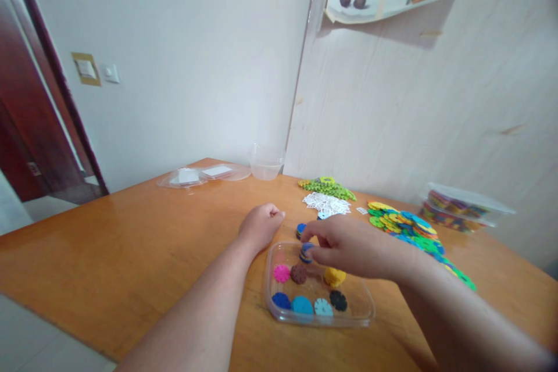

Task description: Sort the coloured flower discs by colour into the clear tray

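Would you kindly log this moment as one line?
left hand: curled, beside clear container; right hand: over container, at blue-topped disc stack, grip unclear; container: coloured discs inside; rightward: mixed-colour disc pile

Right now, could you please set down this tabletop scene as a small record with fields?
right hand: at a blue-topped stack, grip unclear
left hand: loosely closed, near the far left corner of the clear tray
in tray: pink disc, brown disc, black disc, others
beyond tray: white pieces, green pieces
right side: mixed-colour heap, clear boxes
far edge: clear tub
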A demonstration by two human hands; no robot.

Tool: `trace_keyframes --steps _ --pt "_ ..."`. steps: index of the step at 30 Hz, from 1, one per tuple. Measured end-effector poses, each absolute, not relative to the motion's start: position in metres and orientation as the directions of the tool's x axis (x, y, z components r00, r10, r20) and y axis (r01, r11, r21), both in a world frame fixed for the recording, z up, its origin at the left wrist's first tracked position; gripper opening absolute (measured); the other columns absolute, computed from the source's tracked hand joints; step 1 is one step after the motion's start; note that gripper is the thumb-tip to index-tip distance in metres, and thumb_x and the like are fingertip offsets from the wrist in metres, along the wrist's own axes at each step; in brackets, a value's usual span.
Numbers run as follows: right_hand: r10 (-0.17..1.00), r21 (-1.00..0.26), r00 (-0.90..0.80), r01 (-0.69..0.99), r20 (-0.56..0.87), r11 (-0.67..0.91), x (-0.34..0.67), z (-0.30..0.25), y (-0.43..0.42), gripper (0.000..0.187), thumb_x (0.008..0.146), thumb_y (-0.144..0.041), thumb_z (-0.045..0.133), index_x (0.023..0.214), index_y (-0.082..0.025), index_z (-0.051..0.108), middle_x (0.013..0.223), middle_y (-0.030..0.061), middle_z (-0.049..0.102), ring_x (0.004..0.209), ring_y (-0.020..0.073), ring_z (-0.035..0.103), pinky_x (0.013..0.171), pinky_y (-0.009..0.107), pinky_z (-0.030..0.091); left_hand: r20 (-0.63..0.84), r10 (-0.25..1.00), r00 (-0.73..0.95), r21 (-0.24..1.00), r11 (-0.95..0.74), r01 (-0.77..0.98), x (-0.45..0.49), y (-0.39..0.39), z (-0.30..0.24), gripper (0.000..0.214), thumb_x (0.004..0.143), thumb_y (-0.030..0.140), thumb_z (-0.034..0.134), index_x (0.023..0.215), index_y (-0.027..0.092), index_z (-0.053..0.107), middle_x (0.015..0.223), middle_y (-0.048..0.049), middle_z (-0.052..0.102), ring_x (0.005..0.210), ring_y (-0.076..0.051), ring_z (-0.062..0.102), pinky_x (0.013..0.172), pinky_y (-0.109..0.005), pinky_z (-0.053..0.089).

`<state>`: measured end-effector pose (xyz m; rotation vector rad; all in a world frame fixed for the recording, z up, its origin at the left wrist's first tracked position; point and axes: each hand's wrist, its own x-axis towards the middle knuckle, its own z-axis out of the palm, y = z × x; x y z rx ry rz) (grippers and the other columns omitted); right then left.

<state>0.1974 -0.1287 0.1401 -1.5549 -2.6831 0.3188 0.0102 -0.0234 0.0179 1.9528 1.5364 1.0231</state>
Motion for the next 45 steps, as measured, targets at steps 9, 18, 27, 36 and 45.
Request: trace_keyframes --steps 9,18,27,36,45 --pt "0.935 -0.169 -0.353 0.922 0.001 0.348 0.214 0.124 -0.077 0.034 0.08 -0.034 0.059 0.111 -0.022 0.066 0.087 0.0034 0.07 0.065 0.0135 0.06 0.057 0.023 0.04 0.263 0.962 0.078 0.757 -0.256 0.601 0.011 -0.022 0.016 0.028 0.081 0.044 0.053 0.075 0.02 0.066 0.071 -0.0019 0.068 0.065 -0.015 0.056 0.055 -0.023 0.032" --pt "0.931 -0.115 -0.343 0.937 -0.122 0.33 0.204 0.106 -0.052 0.039 0.071 -0.036 0.064 0.108 -0.022 0.069 0.089 0.0049 0.072 0.053 0.0132 0.06 0.048 0.024 0.042 0.278 0.957 0.085 0.735 -0.269 0.622 0.011 -0.024 0.018 0.027 0.082 0.043 0.052 0.079 0.021 0.068 0.074 -0.0025 0.069 0.068 -0.016 0.059 0.055 -0.023 0.033" --pt "0.93 -0.045 -0.358 0.934 -0.078 0.355 0.202 0.108 -0.056 0.034 0.073 -0.031 0.059 0.103 -0.022 0.072 0.088 0.0058 0.073 0.067 0.0179 0.065 0.053 0.025 0.042 0.269 0.959 0.087 0.735 -0.262 0.625 0.011 -0.022 0.017 0.027 0.082 0.042 0.052 0.079 0.02 0.068 0.074 -0.0029 0.069 0.067 -0.015 0.058 0.054 -0.023 0.032" --pt "0.923 0.01 -0.373 0.927 -0.097 0.375 0.196 0.106 -0.052 0.031 0.068 -0.034 0.066 0.095 -0.021 0.075 0.087 0.0079 0.074 0.078 0.0225 0.066 0.062 0.027 0.043 0.285 0.955 0.081 0.724 -0.27 0.635 0.011 -0.022 0.014 0.027 0.082 0.043 0.052 0.078 0.021 0.067 0.075 -0.002 0.069 0.067 -0.014 0.058 0.054 -0.023 0.031" --pt "0.893 -0.243 -0.448 0.863 0.034 0.442 0.196 0.136 -0.101 0.028 0.077 -0.028 0.058 0.103 -0.02 0.064 0.08 0.0015 0.067 0.066 0.0128 0.057 0.054 0.022 0.035 0.276 0.956 0.097 0.722 -0.273 0.636 0.011 -0.024 0.018 0.029 0.082 0.043 0.051 0.074 0.019 0.065 0.071 -0.0018 0.067 0.064 -0.014 0.056 0.053 -0.023 0.031"
